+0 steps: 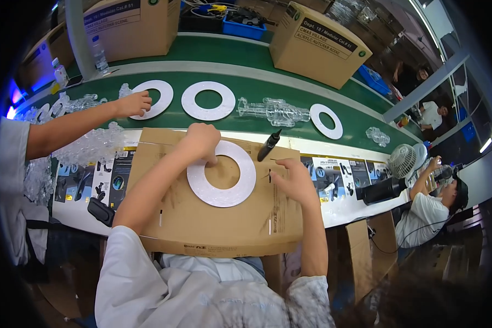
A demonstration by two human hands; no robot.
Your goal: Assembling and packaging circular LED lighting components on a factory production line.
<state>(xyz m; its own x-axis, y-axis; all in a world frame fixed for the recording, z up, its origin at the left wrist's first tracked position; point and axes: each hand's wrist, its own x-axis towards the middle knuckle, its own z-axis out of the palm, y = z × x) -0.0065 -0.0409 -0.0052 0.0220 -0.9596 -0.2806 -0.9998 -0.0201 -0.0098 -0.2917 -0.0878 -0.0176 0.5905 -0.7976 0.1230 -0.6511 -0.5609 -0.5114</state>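
A flat white ring lies on a brown cardboard sheet before me. My left hand is closed at the ring's upper left edge, with a fingertip reaching into its hole. To the ring's right, my right hand is open over the cardboard, thumb and forefinger apart. Just beyond that hand a black bottle with a pointed nozzle stands on the sheet. Whether anything small is under my left fingers is hidden.
On the green conveyor belt are more white rings and clear plastic pieces. A co-worker's hand touches a ring at left. Cartons stand behind; a small fan and another person are at right.
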